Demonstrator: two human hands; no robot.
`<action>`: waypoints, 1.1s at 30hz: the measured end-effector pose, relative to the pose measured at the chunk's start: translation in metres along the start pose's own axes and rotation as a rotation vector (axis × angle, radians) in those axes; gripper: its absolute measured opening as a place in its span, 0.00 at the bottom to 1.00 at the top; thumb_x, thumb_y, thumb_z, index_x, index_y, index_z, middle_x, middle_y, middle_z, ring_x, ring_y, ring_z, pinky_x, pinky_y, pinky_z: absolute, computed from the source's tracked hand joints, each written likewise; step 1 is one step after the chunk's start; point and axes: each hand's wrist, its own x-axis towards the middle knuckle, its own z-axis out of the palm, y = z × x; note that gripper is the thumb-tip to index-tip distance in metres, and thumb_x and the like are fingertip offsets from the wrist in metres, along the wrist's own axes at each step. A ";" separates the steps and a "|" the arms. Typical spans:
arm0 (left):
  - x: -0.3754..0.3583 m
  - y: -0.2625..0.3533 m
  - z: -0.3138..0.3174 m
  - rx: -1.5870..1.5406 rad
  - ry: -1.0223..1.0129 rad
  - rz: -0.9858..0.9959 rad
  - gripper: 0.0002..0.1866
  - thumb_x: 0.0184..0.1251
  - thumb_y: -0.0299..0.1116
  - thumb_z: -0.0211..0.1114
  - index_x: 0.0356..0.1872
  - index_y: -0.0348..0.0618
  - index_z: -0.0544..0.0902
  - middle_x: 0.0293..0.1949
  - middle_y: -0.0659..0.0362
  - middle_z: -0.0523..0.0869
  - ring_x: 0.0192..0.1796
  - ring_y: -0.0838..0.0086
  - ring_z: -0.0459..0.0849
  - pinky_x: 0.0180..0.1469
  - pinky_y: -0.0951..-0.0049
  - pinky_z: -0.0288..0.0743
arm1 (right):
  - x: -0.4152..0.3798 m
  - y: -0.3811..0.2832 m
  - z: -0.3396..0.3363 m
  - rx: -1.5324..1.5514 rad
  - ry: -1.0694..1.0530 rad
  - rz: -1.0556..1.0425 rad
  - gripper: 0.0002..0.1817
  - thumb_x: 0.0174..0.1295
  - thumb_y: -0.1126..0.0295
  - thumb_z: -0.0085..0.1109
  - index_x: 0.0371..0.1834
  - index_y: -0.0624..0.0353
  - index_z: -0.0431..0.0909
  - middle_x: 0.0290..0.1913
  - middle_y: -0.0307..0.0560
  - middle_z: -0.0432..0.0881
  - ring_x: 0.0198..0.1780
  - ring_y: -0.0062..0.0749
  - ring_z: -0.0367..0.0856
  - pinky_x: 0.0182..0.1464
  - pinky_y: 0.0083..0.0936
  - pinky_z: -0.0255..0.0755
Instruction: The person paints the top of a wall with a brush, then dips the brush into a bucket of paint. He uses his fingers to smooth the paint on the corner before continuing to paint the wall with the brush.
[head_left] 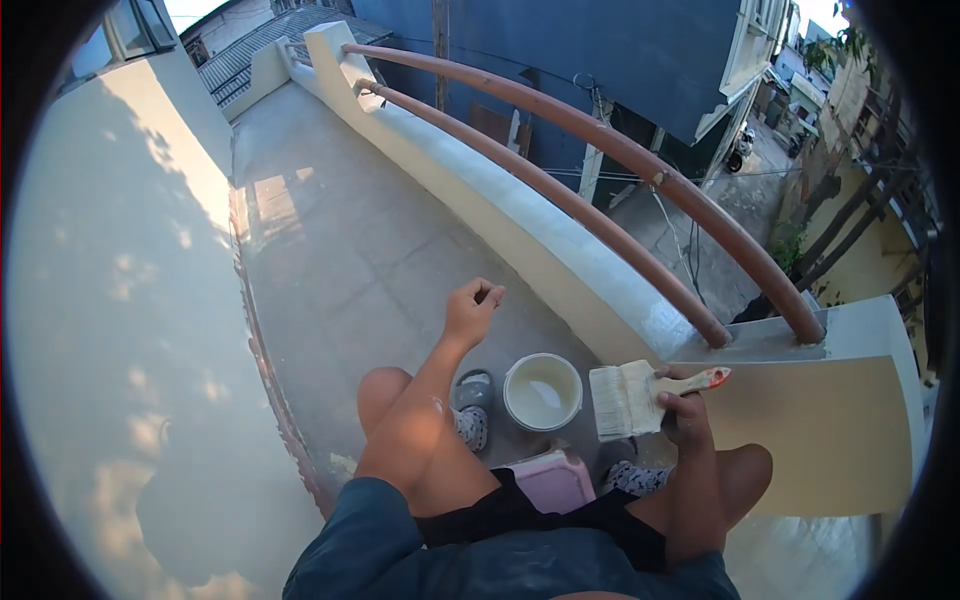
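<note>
A wide paintbrush (pixel 622 398) with pale, paint-coated bristles and a light handle with a red tip is in my right hand (pixel 688 418). Its bristles point left, just to the right of a white bucket (pixel 543 392) that has pale paint inside. My left hand (pixel 472 313) hovers above and to the left of the bucket. Its fingers are curled in with a dark hollow between them, and no object shows in them.
I sit low on a pink stool (pixel 555 484) on the grey balcony floor (pixel 370 240). A pale wall (pixel 120 330) runs along the left. On the right, a low parapet (pixel 500 220) carries two reddish-brown rails (pixel 590 130), with an alley below.
</note>
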 end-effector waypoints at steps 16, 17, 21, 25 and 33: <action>0.022 0.039 -0.006 -0.065 -0.008 0.123 0.11 0.61 0.34 0.66 0.38 0.35 0.85 0.32 0.57 0.87 0.36 0.77 0.83 0.41 0.76 0.75 | 0.016 0.044 -0.011 0.102 0.228 0.152 0.24 0.62 0.73 0.54 0.61 0.70 0.67 0.55 0.55 0.78 0.55 0.42 0.79 0.60 0.38 0.73; 0.029 0.035 -0.008 -0.084 -0.020 0.160 0.12 0.61 0.35 0.67 0.38 0.35 0.85 0.33 0.57 0.87 0.36 0.78 0.83 0.42 0.76 0.75 | 0.016 0.048 -0.007 0.063 0.258 0.138 0.22 0.63 0.72 0.54 0.59 0.70 0.68 0.54 0.54 0.78 0.55 0.40 0.79 0.59 0.37 0.73; 0.045 0.036 -0.013 0.132 -0.059 0.245 0.12 0.65 0.34 0.65 0.42 0.35 0.84 0.35 0.61 0.87 0.39 0.80 0.83 0.44 0.80 0.73 | 0.021 0.069 0.001 0.005 0.338 0.128 0.28 0.60 0.73 0.55 0.66 0.63 0.66 0.55 0.52 0.78 0.52 0.37 0.81 0.47 0.35 0.80; 0.039 0.044 -0.020 0.360 -0.138 0.238 0.19 0.64 0.41 0.65 0.46 0.34 0.83 0.41 0.55 0.87 0.43 0.71 0.85 0.48 0.74 0.75 | 0.041 0.110 0.005 -0.231 0.430 0.130 0.29 0.59 0.75 0.55 0.67 0.60 0.66 0.54 0.52 0.78 0.47 0.35 0.83 0.29 0.33 0.84; 0.039 0.049 -0.020 0.378 -0.191 0.243 0.15 0.59 0.36 0.66 0.40 0.33 0.84 0.37 0.44 0.86 0.38 0.58 0.86 0.44 0.66 0.78 | 0.116 0.195 0.014 -0.584 0.317 0.140 0.27 0.58 0.76 0.59 0.63 0.60 0.70 0.50 0.51 0.78 0.42 0.34 0.83 0.32 0.33 0.86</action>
